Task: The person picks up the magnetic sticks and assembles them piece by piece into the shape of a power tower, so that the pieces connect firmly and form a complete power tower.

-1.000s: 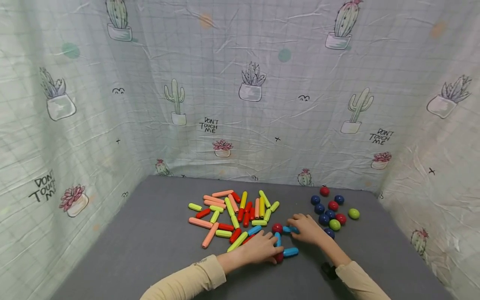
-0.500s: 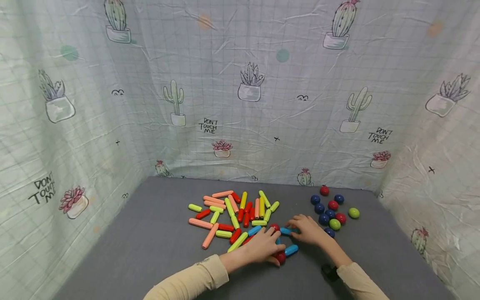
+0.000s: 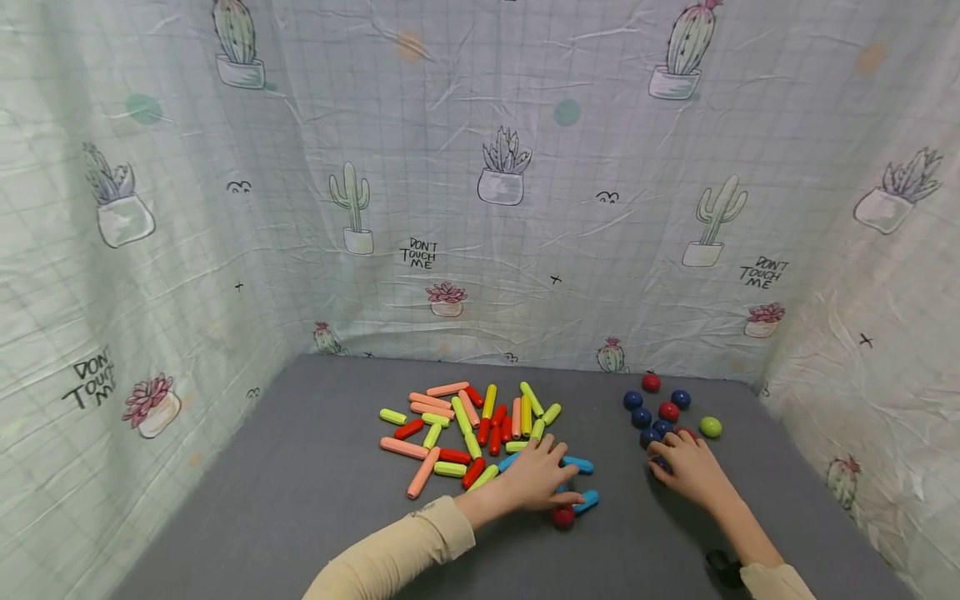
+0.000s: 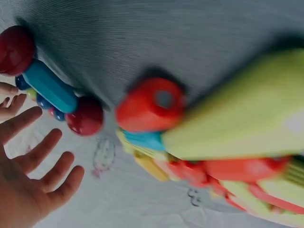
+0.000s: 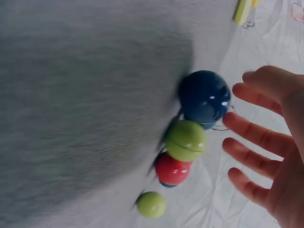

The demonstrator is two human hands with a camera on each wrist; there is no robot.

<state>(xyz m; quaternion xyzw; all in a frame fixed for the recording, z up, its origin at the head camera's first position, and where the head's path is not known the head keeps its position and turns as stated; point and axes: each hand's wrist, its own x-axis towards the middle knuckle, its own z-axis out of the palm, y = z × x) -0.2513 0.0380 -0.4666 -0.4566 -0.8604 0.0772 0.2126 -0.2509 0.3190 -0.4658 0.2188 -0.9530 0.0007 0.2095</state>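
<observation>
My left hand [image 3: 534, 482], fingers spread, hovers over two red balls joined by a blue rod, partly covering them in the head view. The left wrist view shows this blue rod [image 4: 50, 85] between a red ball [image 4: 84, 116] and another red ball at the left edge, the fingers beside them. Two more blue rods poke out past the hand, one behind [image 3: 579, 465] and one in front [image 3: 588, 501]. My right hand [image 3: 692, 475] reaches over the ball group, fingers parted and bent. Its fingertips are close to a dark blue ball [image 5: 204, 96]; nothing is in its grasp.
Many loose rods lie left of centre: salmon [image 3: 423, 472], red [image 3: 409, 429], yellow [image 3: 489, 400] and yellow-green [image 3: 393, 416]. Red, blue and green balls [image 3: 710, 427] cluster at the right on the grey tabletop [image 3: 300, 500]. A cactus-print cloth [image 3: 465, 333] encloses the back and sides.
My right hand has left the blue rod at the back and moved right to the balls. My left hand has shifted slightly right and back, uncovering the front red ball.
</observation>
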